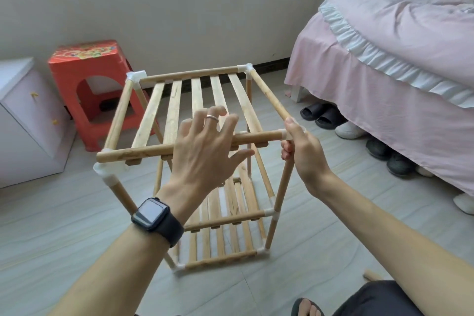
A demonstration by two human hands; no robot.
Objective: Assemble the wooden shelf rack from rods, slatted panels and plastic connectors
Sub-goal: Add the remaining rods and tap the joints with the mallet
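the shelf rack [225, 219] stands upright on the tiled floor [51, 238], its three slatted tiers stacked, between a red stool [87, 72] near the far wall and a pink-covered bed [384, 72] along the right edge. the left hand [205, 146], with a watch [154, 215] on its wrist, hangs over the front rod [136, 154] of the top slatted panel [174, 110], fingers spread apart and holding nothing; contact with the rod cannot be told. the right hand [302, 151] is clamped on the upright rod [282, 187] just under the front-right connector [283, 133], thumb against that corner. a loose rod [372, 276] lies at the floor's near right edge. shoes [323, 115] sit under the bed.
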